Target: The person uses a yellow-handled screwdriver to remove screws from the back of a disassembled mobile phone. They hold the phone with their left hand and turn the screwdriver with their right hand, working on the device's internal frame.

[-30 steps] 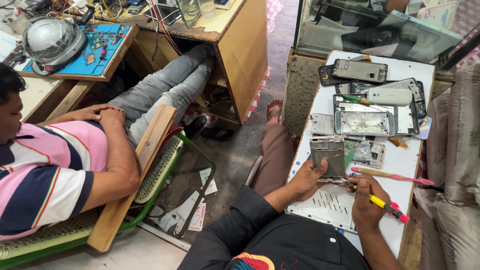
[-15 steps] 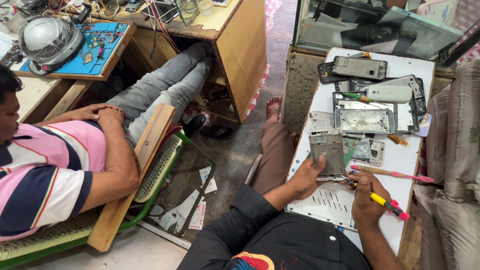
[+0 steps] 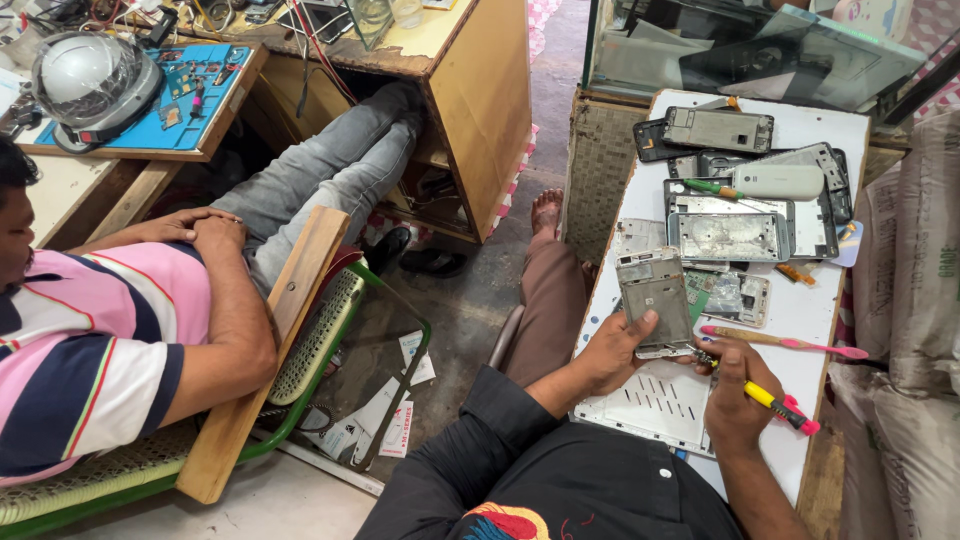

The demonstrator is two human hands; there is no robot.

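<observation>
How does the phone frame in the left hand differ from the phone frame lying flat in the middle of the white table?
The held frame is gripped by the left hand and stands lengthwise, tilted up off the white table; the lying frame rests flat and crosswise, untouched. The right hand brings a yellow screwdriver to the held frame's lower edge; no tool meets the lying frame. Both are grey, bare metal shells with worn insides.

Bright, even daylight, soft; seems to come from far side/top. Shadows weak, darkest under the wooden desk (image 3: 470, 120) far left-centre. White worktop (image 3: 840, 130) at right near blown out, mild glare on helmet (image 3: 90, 80) and glass panel (image 3: 760, 50) far right. Sharp overall, no motion blur. Slight wide-angle stretch at edges/corners.
</observation>
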